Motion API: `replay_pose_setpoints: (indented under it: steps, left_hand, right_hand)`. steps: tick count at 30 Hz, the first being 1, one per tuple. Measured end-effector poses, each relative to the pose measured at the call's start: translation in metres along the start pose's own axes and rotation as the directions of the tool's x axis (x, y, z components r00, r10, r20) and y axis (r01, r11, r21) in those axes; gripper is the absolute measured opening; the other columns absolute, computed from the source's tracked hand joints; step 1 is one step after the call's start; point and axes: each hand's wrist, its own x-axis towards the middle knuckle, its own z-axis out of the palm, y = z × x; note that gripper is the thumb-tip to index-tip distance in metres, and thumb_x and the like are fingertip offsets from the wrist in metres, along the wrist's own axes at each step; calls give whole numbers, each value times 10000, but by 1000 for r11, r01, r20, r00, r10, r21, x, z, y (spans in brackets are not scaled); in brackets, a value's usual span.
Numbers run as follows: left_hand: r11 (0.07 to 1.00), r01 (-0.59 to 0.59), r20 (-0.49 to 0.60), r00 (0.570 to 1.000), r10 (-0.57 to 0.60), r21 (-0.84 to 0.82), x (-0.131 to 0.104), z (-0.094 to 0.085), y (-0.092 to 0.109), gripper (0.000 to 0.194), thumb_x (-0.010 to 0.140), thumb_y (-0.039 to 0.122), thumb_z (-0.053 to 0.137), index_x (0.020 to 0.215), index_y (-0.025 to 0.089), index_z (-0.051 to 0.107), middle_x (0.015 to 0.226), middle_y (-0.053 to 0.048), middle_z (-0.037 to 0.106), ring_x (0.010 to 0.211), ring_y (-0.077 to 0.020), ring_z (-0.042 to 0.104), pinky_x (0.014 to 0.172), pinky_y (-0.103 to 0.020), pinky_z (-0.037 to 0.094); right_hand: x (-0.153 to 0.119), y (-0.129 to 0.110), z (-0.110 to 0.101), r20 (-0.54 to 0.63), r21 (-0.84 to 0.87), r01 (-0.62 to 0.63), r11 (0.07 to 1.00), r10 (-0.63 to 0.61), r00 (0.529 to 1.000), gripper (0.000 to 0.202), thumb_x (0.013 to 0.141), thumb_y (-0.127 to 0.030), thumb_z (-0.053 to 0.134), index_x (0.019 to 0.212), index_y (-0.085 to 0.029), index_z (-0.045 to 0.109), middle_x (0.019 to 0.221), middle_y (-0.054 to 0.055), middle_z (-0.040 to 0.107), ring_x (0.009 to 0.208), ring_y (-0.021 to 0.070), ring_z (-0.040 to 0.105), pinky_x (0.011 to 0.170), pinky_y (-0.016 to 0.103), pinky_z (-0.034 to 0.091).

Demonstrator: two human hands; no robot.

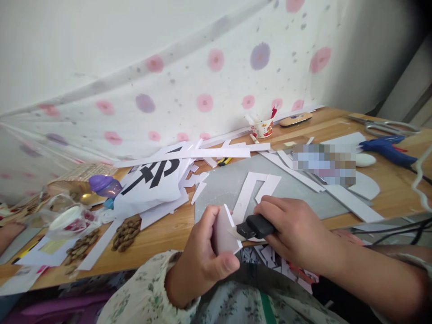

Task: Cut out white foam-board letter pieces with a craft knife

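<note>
Near the table's front edge, my left hand (209, 252) grips a small white foam board piece (225, 230), tilted up, with the thumb along its lower edge. My right hand (293, 225) is closed around a black utility knife (258, 226). The knife's front end points left and meets the right side of the board piece; the blade itself is hard to make out. Just beyond both hands, a cut white angular foam board shape (248, 191) lies on the grey cutting mat (222, 180).
White strips (293, 173) and printed sheets (151, 189) cover much of the wooden table. Peanuts (126, 233), a purple-capped bottle (104, 185) and a bagged tub (72, 219) are left. A paper cup (262, 129), scissors (388, 126) and a blue glue gun (388, 150) stand or lie farther back.
</note>
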Motion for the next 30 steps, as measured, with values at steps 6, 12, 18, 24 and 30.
replay_pose_setpoints:
  steps: [6,12,18,24,30]
  left_hand:
    - [999,43,63,997,-43,9,-2,1,-2,760,605,726,698,1100,206,451,827,5,463,691,-119,368,592,-233,313]
    - [999,43,97,994,-43,-3,0,1,2,628,666,649,703,1044,206,467,807,17,456,672,-108,361,578,-226,299]
    - [998,-7,102,995,13,-60,1,4,6,580,686,630,698,1020,200,495,793,23,436,679,-104,342,585,-218,302]
    - [996,-13,107,994,23,-91,-1,6,3,602,689,609,712,1083,212,490,728,46,384,622,-89,288,532,-213,251]
    - [999,-13,109,994,19,-49,-1,6,3,648,664,650,703,1072,199,479,789,12,474,659,-108,363,558,-221,298]
  right_hand:
    - [2,4,0,-15,-56,-10,998,10,1000,132,675,-73,480,722,-184,534,661,17,572,550,170,516,515,271,310]
    - [2,6,2,-20,-53,15,998,-16,1000,144,665,-68,474,722,-189,526,657,9,572,540,160,510,513,270,289]
    - [4,6,6,-14,-67,-11,998,10,1000,152,654,-55,489,723,-185,527,659,8,580,542,158,519,517,271,282]
    - [5,9,10,31,-56,-58,997,59,998,110,708,-80,524,748,-181,532,689,18,602,580,165,544,537,270,294]
    - [9,11,12,108,-86,-111,990,120,987,84,749,-98,535,762,-181,542,706,27,617,608,177,571,548,274,290]
